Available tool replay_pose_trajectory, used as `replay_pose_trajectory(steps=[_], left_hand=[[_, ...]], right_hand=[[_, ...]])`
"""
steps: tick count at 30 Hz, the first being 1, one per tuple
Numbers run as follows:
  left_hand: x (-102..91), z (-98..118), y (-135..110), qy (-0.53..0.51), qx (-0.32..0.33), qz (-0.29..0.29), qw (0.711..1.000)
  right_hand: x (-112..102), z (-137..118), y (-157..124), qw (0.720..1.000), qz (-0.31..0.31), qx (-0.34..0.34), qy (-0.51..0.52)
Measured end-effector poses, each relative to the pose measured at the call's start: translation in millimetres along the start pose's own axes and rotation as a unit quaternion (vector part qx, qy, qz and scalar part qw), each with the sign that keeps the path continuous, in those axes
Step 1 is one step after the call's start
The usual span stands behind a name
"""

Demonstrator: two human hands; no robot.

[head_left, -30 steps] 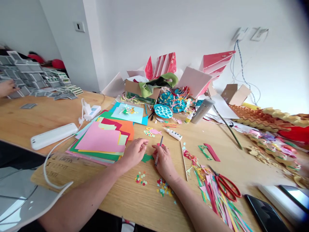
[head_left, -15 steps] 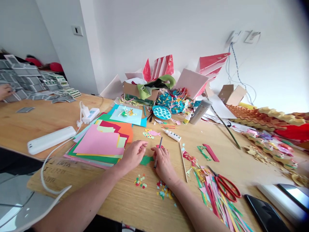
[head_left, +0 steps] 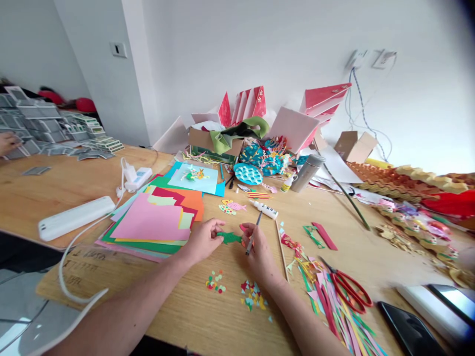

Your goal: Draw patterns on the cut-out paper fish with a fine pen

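My left hand pinches the left end of a green paper fish cutout between thumb and fingertips, just above the table. A slim grey pen lies in the closed fingers of my right hand, slanting up to the right. The fingertips of that hand meet the right end of the cutout, where a bit of red paper shows; whether they grip it is unclear. Beyond the hands lie finished paper fish in yellow, pink and dotted white. A white glue bottle lies behind my right hand.
Coloured paper sheets are stacked left. Paper dots and small scraps lie nearer. Right are a wooden stick, red scissors, paper strips and a phone. A thermos stands behind. Another person's hand shows far left.
The green cutout has been raised and now spans between both hands, its left end pinched by my left hand. My right hand has shifted slightly right with the pen, which tilts more.
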State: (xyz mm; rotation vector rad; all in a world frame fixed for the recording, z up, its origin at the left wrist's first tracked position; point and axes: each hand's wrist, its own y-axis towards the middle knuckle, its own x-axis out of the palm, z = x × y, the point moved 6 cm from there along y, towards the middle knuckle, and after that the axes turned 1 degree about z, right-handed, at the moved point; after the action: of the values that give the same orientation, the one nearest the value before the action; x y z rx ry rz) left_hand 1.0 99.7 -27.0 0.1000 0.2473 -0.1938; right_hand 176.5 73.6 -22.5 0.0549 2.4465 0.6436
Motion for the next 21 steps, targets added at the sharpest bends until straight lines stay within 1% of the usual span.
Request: replay_pose_trajectory(steps=[3, 8, 12, 18, 21], left_hand=[[-3.3, -1.5, 0.9, -0.014, -0.009, 0.012, 1.000], [-4.7, -0.9, 1.3, -0.049, -0.020, 0.014, 0.999], [-3.8, -0.6, 1.2, -0.075, -0.026, 0.012, 0.997], [-3.2, 2.9, -0.4, -0.103, -0.033, 0.013, 0.994], [-4.2, 5.4, -0.7, -0.113, -0.034, 0.017, 0.993]], right_hand=[[-0.9, 1.2, 0.5, 0.997, 0.001, 0.036, 0.069], [-6.9, 1.6, 1.8, 0.985, 0.010, 0.068, 0.155], [-7.8, 3.5, 2.4, 0.975, 0.005, 0.085, 0.203], [-10.7, 0.6, 4.3, 0.962, 0.001, 0.120, 0.246], [-13.6, -0.5, 5.1, 0.951, 0.008, 0.137, 0.277]])
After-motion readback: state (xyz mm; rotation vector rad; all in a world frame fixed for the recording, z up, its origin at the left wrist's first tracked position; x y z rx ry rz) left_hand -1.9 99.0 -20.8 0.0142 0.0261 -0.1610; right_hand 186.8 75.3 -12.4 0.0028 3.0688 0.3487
